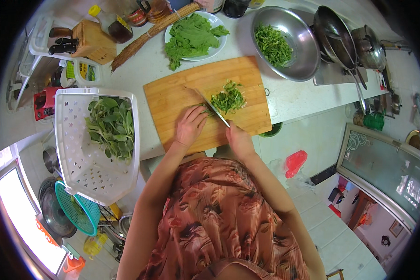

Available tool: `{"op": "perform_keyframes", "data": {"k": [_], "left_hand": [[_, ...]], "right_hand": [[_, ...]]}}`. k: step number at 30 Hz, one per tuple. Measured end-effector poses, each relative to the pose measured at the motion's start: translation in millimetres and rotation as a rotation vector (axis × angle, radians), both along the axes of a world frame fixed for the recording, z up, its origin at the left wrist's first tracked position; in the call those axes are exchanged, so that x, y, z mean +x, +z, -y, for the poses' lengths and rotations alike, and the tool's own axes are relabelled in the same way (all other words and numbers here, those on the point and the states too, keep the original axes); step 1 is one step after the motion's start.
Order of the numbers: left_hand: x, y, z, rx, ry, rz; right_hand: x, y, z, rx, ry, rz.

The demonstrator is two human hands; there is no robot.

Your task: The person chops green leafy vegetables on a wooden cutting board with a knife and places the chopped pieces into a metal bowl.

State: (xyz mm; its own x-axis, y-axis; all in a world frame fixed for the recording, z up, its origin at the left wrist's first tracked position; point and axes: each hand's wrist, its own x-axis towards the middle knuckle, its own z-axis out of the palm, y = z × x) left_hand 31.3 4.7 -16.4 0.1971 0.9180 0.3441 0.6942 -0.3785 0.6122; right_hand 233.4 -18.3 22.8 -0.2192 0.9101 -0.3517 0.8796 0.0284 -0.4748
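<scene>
A wooden cutting board (175,101) lies on the counter in front of me. My right hand (239,140) grips a kitchen knife (215,110), its blade slanting away to the far left across the board. Just left of the blade, the fingers of my left hand (191,124) press down on a small bunch of green leaves (203,109), mostly hidden under the fingertips. On the blade's right side sits a loose pile of chopped greens (230,98).
Behind the board are a plate (224,43) of lettuce leaves (192,35) and a straw brush (140,45). A steel bowl (304,52) of chopped greens (271,45) stands right, near a wok (336,35). Left are a white basket (75,140) of leafy greens (112,126) and a knife block (94,42).
</scene>
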Motion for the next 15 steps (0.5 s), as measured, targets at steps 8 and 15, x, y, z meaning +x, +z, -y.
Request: {"op": "perform_keyframes", "data": {"k": [8,15], "left_hand": [[18.1,-4.4,-12.8,-0.114,0.064,0.102],[17.3,-8.4,-16.1,-0.04,0.078,0.055]], "right_hand": [[34.6,24.4,6.9,0.081,-0.055,0.014],[20.0,59.5,18.2,0.102,0.179,0.282]]}}
